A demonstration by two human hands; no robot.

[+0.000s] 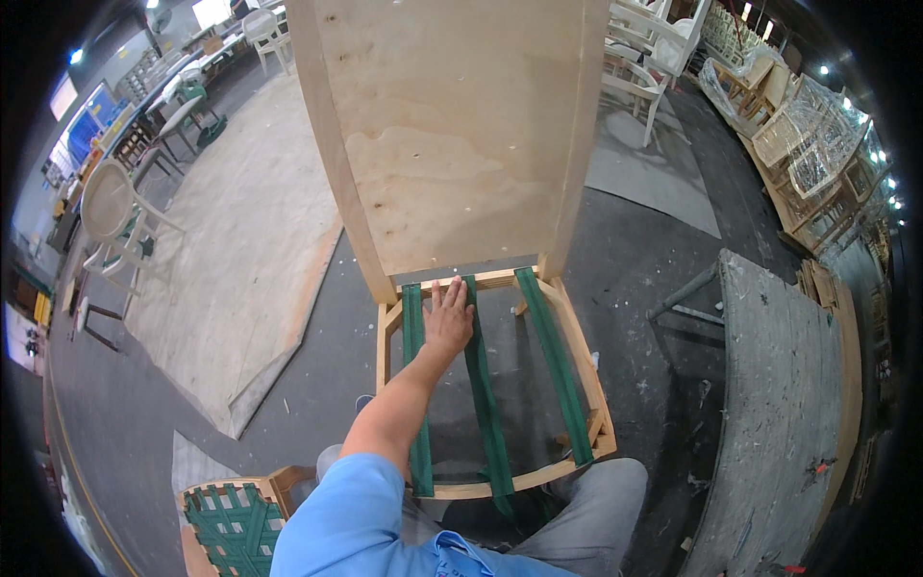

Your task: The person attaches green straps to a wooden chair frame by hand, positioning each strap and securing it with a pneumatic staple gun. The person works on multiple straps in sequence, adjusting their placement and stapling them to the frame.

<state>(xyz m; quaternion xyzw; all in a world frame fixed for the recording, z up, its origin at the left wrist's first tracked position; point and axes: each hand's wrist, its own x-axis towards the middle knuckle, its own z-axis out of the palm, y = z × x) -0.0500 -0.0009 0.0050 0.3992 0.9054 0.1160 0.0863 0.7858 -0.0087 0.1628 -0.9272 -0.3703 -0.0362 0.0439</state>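
Observation:
My left hand reaches forward, palm down with fingers outstretched, to the back rail of a wooden chair seat frame in front of my knees. Its fingertips rest on the rail at the near end of the middle green webbing strap. This strap runs toward me over the front rail, its tail hanging below. On either side lie a left green strap and a right green strap, spanning the frame from back to front. A tall plywood chair back rises beyond the hand. My right hand is out of view.
A worn workbench stands at the right. At the lower left is a seat frame woven with green webbing. A pale sheet covers floor to the left, near a white round-backed chair. Plastic-wrapped chair frames stand far right.

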